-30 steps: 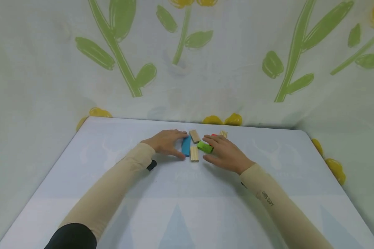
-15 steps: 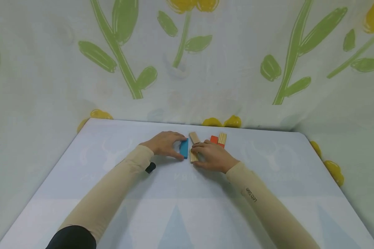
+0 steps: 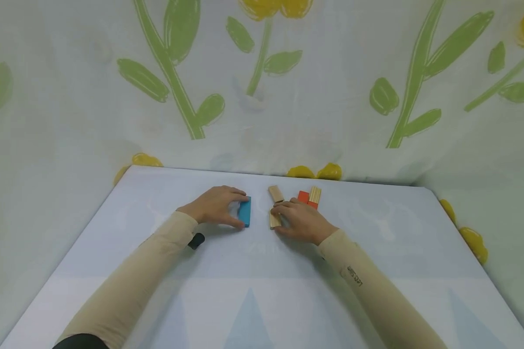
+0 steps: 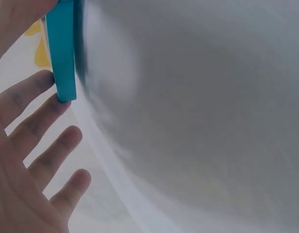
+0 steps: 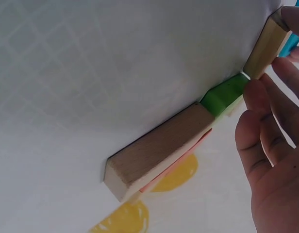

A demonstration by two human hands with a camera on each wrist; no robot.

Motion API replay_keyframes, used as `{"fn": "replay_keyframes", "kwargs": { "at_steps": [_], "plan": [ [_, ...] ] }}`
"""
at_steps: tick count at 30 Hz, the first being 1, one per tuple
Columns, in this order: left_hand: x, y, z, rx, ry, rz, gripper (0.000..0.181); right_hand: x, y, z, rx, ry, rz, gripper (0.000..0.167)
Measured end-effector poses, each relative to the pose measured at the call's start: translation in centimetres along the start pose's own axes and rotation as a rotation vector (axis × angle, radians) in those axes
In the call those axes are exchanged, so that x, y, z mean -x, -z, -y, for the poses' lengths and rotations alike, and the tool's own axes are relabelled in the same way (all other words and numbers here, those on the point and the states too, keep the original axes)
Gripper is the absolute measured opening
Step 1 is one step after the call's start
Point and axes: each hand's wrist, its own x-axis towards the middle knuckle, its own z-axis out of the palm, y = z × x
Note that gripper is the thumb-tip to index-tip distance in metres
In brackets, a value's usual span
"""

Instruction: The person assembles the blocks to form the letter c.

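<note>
My left hand (image 3: 216,206) pinches a blue block (image 3: 245,212) lengthwise, thumb at the near end and fingertips at the far end. In the left wrist view the same blue block (image 4: 63,53) shows at the top, with the remaining fingers spread. To the right, my right hand (image 3: 303,220) pinches a plain wooden block (image 3: 274,219) between thumb and fingers. The right wrist view shows that wooden block (image 5: 267,48) at upper right. A green block (image 5: 224,94) lies near the right fingertips; in the head view the hand hides it.
Behind the right hand lie another plain wooden block (image 3: 276,194), a red block (image 3: 303,196) and a striped wooden block (image 3: 315,195) with red beside it. The white table (image 3: 253,261) ends at a flower-printed cloth (image 3: 314,121) at the back.
My right hand has moved left from over the green block and taken hold of the near wooden block. The left hand has taken the blue block and shifted it left, away from the others.
</note>
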Motion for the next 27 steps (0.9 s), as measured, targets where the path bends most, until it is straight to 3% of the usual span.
{"fn": "replay_keyframes", "kwargs": {
  "at_steps": [6,10,27],
  "plan": [
    [2.6,0.5,0.9,-0.018,0.029,-0.006,0.075,0.0,0.0,0.1,-0.014,0.014,-0.026,0.044],
    [4.2,0.6,1.4,-0.020,0.009,-0.023,0.075,-0.1,0.0,0.2,-0.019,0.027,-0.030,0.044],
    [7.8,0.3,2.9,-0.006,-0.008,-0.024,0.075,-0.7,-0.2,0.5,-0.040,0.039,-0.043,0.045]
  ]
}}
